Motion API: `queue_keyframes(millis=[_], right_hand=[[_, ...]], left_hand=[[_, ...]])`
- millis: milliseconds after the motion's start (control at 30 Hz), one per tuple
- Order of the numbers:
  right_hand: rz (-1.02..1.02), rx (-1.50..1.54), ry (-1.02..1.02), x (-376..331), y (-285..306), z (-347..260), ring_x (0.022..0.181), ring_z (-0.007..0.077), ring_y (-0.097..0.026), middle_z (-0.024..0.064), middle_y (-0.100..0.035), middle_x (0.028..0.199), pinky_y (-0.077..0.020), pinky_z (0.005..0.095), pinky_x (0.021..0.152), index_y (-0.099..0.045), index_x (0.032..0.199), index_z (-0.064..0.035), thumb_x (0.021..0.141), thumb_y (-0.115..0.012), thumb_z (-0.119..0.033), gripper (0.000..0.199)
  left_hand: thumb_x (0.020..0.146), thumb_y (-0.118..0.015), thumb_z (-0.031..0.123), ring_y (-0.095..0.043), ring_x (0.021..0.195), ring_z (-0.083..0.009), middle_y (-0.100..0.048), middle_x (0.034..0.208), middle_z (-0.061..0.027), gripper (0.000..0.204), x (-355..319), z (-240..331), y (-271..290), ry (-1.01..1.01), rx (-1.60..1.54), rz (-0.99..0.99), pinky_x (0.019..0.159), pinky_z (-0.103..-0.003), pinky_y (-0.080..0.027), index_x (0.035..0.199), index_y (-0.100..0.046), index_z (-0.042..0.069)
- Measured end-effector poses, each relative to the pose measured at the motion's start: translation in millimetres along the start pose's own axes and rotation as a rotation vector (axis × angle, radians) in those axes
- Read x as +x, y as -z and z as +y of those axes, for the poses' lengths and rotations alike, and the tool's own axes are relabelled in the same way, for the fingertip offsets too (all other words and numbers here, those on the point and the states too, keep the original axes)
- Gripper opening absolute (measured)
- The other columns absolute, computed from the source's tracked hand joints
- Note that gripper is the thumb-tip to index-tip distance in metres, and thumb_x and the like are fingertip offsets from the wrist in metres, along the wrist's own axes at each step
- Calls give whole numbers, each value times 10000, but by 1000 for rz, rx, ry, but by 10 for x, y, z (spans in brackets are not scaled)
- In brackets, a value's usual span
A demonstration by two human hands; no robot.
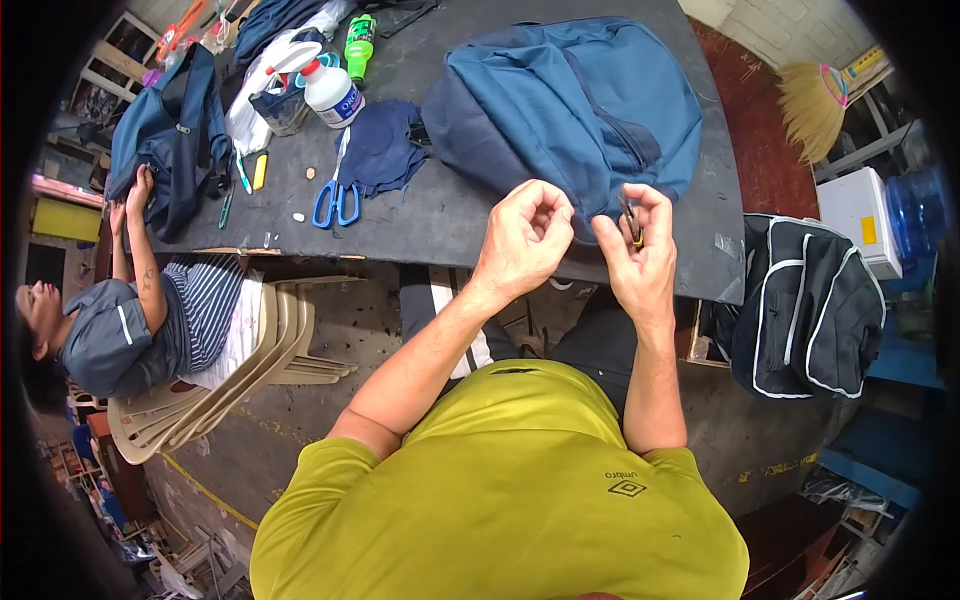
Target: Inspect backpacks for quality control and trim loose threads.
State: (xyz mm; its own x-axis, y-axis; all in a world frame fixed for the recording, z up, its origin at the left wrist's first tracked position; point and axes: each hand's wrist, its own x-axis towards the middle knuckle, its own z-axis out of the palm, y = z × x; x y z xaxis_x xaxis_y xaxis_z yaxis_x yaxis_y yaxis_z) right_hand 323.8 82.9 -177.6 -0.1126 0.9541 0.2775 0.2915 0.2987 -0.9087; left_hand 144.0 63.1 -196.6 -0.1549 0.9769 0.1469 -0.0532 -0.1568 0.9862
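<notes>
Two hands work at the near edge of the blue backpack (575, 105), which lies on the dark tabletop (440, 215). Our right hand (640, 255) pinches a small dark lighter (632, 222) against the backpack's lower edge, its grip closed on it. Our left hand (522, 238), just left of that spot, has its fingertips curled together; we cannot tell whether they pinch anything. Blue-handled scissors (337, 198) lie well left of the backpack, beside a navy cloth scrap (385, 148).
</notes>
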Motion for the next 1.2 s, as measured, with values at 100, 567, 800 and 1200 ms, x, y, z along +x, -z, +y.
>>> queue_keyframes(millis=[100, 567, 800, 1200], right_hand=[[74, -48, 100, -50, 26, -72, 787, 34, -483, -48, -601, 943, -413, 220, 684, -639, 1293, -11, 1051, -788, -173, 327], [143, -113, 132, -238, 27, -54, 847, 105, -618, 41, -700, 972, -522, 278, 763, -688, 1232, 1, 1038, -805, -145, 270], [152, -252, 394, -289, 67, 44, 752, 140, -701, 92, -781, 926, -559, 287, 681, -774, 1133, 20, 906, -908, -40, 271], [138, -306, 482, -214, -74, 63, 748, 223, -761, 129, -801, 924, -587, 327, 680, -785, 1102, 22, 877, -921, -37, 269]], left_hand=[[996, -695, 59, -556, 649, -100, -603, 812, -46, 164, -3, 14, 59, -112, 153, 84, 598, -289, -455, 864, -626, -9], [872, -855, 111, -665, 613, -218, -704, 885, -80, 154, -36, 36, -22, -448, 589, 163, 588, -361, -549, 910, -729, 30], [959, -762, -3, -528, 637, -5, -655, 907, -9, 58, -53, 13, 19, -233, 109, 82, 550, -215, -402, 916, -723, -11], [971, -770, 10, -560, 694, -9, -652, 916, 3, 77, -62, 18, 50, -187, 40, 59, 591, -199, -427, 914, -725, -14]])
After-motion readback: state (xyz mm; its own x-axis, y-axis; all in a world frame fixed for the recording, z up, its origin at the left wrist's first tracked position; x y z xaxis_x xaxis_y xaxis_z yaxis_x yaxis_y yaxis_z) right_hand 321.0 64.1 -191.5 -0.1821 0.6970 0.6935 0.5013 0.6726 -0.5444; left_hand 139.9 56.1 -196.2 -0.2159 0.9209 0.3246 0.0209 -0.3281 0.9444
